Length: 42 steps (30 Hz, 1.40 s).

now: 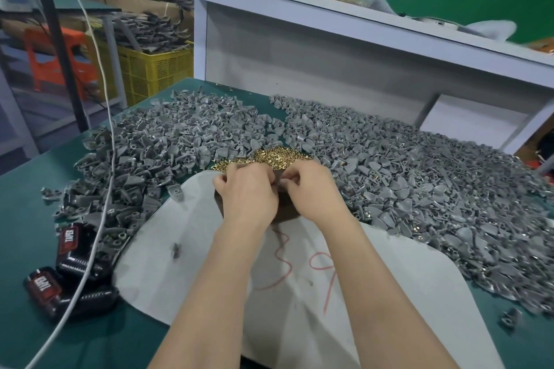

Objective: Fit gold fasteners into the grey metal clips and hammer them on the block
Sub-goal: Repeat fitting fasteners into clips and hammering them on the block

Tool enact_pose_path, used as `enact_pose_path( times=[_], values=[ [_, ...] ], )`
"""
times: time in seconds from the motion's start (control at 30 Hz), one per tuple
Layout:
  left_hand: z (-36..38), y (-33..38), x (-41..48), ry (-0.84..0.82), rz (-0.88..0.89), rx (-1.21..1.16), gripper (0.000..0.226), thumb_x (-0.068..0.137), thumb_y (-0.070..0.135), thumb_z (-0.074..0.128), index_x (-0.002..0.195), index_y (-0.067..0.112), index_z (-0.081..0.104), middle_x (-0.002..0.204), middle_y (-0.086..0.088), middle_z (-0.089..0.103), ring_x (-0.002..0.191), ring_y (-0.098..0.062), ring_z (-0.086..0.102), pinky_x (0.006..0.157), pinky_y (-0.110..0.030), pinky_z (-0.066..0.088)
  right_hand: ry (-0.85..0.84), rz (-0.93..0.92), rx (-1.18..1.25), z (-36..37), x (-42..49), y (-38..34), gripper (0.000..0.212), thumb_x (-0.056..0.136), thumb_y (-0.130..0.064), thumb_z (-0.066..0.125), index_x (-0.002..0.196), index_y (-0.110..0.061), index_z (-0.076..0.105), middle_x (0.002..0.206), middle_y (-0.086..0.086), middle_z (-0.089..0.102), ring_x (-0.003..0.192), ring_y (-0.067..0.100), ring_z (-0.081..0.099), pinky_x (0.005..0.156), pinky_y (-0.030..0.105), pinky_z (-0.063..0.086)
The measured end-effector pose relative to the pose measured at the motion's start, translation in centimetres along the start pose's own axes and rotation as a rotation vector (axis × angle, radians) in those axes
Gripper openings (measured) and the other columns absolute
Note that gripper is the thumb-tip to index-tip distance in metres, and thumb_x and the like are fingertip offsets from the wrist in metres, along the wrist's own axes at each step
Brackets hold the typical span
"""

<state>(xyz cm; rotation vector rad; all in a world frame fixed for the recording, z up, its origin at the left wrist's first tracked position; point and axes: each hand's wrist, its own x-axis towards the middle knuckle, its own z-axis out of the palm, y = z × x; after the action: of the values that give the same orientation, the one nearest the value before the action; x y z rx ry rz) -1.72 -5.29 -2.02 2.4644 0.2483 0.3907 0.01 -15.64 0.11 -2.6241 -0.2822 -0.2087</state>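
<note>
Two hands meet tip to tip: left hand (247, 189) and right hand (313, 189), fingers curled tight and bunched together. What they pinch is hidden, so I cannot tell whether it is a clip or a fastener. Gold fasteners (269, 156) lie heaped just beyond the fingertips. Grey clips (168, 141) are piled to either side of them. The dark block (287, 214) sits directly beneath the knuckles. No hammer in sight.

Risks, as I judge them: a small fastener slips from the pinch and is lost among the clips; a fastener seated crooked bends or jams once struck.
</note>
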Motion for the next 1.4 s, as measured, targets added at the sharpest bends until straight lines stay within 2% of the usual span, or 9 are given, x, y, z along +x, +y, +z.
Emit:
enact_pose_path(
  times=[0.1, 0.17, 0.37, 0.47, 0.63, 0.97, 1.2, 1.4],
  values=[
    [0.0, 0.0, 0.0, 0.011, -0.002, -0.015, 0.013, 0.089, 0.023, 0.057, 0.079, 0.031, 0.061, 0.098, 0.003, 0.067, 0.119, -0.023, 0.039, 0.089, -0.036, 0.022, 0.047, 0.019, 0.204, 0.4, -0.5, 0.9, 0.005, 0.088, -0.015, 0.064, 0.089, -0.013, 0.068, 0.073, -0.011, 0.054, 0.070, 0.006, 0.048, 0.065, 0.018, 0.034],
    [0.1, 0.1, 0.1, 0.014, -0.006, -0.010, 0.010, 0.089, 0.025, 0.058, 0.083, 0.030, 0.065, 0.098, 0.004, 0.067, 0.119, -0.022, 0.039, 0.089, -0.036, 0.022, 0.073, 0.018, 0.254, 0.8, -0.6, 1.2, 0.002, 0.087, -0.014, 0.065, 0.086, -0.015, 0.066, 0.070, -0.013, 0.053, 0.066, 0.001, 0.046, 0.061, 0.017, 0.033],
    [0.3, 0.0, 0.1, 0.025, 0.000, -0.002, 0.012, 0.090, 0.026, 0.056, 0.086, 0.029, 0.067, 0.098, 0.004, 0.067, 0.119, -0.022, 0.039, 0.090, -0.036, 0.023, 0.148, 0.002, 0.178, 1.5, -0.5, 1.2, 0.006, 0.087, -0.014, 0.063, 0.086, -0.012, 0.069, 0.084, -0.002, 0.058, 0.076, 0.011, 0.048, 0.068, 0.019, 0.032],
    [0.3, 0.0, 0.1, 0.031, 0.005, 0.000, 0.013, 0.090, 0.024, 0.056, 0.087, 0.028, 0.068, 0.099, 0.004, 0.067, 0.120, -0.022, 0.039, 0.091, -0.036, 0.023, 0.169, 0.022, 0.145, 1.6, -0.4, 1.1, 0.006, 0.087, -0.016, 0.063, 0.085, -0.013, 0.069, 0.086, -0.002, 0.057, 0.078, 0.012, 0.048, 0.068, 0.019, 0.030],
    [0.3, 0.1, 0.0, 0.038, 0.013, 0.001, 0.012, 0.090, 0.023, 0.056, 0.087, 0.028, 0.067, 0.098, 0.004, 0.066, 0.118, -0.023, 0.039, 0.090, -0.036, 0.023, 0.130, 0.068, 0.152, 1.3, -0.3, 0.8, 0.009, 0.088, -0.020, 0.062, 0.088, -0.014, 0.069, 0.087, 0.000, 0.061, 0.083, 0.014, 0.051, 0.076, 0.025, 0.038],
    [0.1, 0.1, -0.1, 0.031, 0.014, 0.014, 0.010, 0.089, 0.023, 0.057, 0.089, 0.027, 0.067, 0.099, 0.002, 0.066, 0.121, -0.023, 0.038, 0.092, -0.037, 0.023, 0.166, 0.027, 0.119, 1.7, -0.6, 0.5, 0.007, 0.090, -0.013, 0.057, 0.086, -0.011, 0.063, 0.090, -0.002, 0.053, 0.081, 0.012, 0.045, 0.073, 0.021, 0.032],
    [0.0, 0.2, -0.2, 0.026, 0.019, 0.021, 0.010, 0.089, 0.025, 0.058, 0.091, 0.026, 0.067, 0.101, 0.002, 0.066, 0.121, -0.023, 0.039, 0.093, -0.038, 0.024, 0.190, -0.025, 0.080, 1.9, -0.7, 0.5, 0.007, 0.089, -0.010, 0.057, 0.085, -0.009, 0.062, 0.088, -0.002, 0.049, 0.080, 0.014, 0.045, 0.075, 0.024, 0.032],
    [0.1, 0.0, -0.1, 0.021, 0.013, 0.013, 0.010, 0.090, 0.024, 0.057, 0.090, 0.026, 0.067, 0.101, 0.001, 0.066, 0.123, -0.023, 0.037, 0.091, -0.037, 0.022, 0.138, -0.027, 0.082, 1.4, -0.7, 0.5, 0.010, 0.091, -0.014, 0.057, 0.091, -0.010, 0.066, 0.094, -0.001, 0.055, 0.088, 0.017, 0.052, 0.077, 0.022, 0.034]
  ],
)
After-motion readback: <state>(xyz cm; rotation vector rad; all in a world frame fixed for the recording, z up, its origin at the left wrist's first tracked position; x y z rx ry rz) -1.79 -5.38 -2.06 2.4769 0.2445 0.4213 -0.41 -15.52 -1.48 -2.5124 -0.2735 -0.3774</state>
